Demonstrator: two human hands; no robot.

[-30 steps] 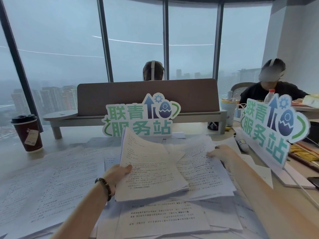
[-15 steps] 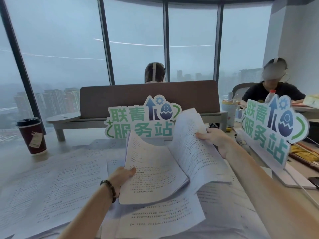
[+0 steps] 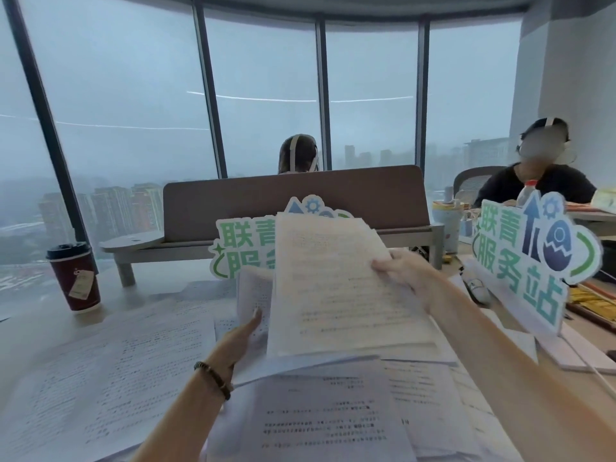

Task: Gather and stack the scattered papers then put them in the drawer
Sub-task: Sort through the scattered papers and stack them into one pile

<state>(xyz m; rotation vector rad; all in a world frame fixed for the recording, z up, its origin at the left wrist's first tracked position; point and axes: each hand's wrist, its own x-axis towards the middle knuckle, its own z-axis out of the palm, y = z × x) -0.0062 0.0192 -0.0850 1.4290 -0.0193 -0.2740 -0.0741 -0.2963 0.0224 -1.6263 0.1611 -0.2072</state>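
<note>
The right-hand green sign [image 3: 533, 258] reads 联青服务站; the printing on the papers [image 3: 336, 288] is illegible.

I see papers [image 3: 110, 371] spread on the bench [image 3: 23, 331], a cup [image 3: 74, 276] far left, signs [image 3: 530, 258] behind and right.

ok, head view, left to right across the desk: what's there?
Coffee cup → left hand → sheets in right hand → right hand → right-side sign.
</note>
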